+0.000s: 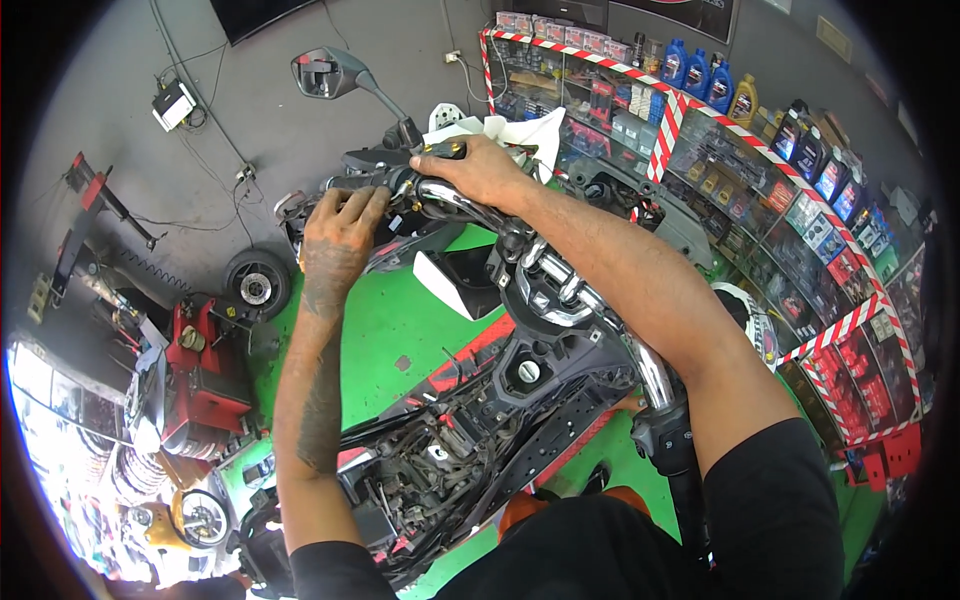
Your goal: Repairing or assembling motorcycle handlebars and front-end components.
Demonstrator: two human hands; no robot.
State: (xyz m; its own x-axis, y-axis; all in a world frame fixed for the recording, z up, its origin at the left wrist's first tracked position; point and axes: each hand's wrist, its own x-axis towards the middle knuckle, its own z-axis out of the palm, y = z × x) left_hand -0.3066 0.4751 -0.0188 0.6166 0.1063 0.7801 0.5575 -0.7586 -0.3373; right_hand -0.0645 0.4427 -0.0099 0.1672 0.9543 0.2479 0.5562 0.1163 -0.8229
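A chrome handlebar [455, 197] runs diagonally across a partly stripped scooter [440, 460]. At its far left end, my left hand [338, 235] has its fingers curled over the dark grip and control area; the palm side is hidden. Beside it, my right hand [472, 168] reaches across the bar, thumb and fingers closed about the black control housing [403, 183] below the mirror stem. The exact part pinched there is partly covered by the fingers. A round mirror [330, 74] stands above on that stem. Nearer me is the right switch housing and black grip [684, 490], untouched.
Glass display cases [740, 180] edged in red-and-white tape line the right, with oil bottles [690, 68] on top. A loose wheel [256, 284] leans at the left wall near a red machine [205, 390]. Green floor [380, 350] shows beside the scooter. Someone's arm appears at bottom left.
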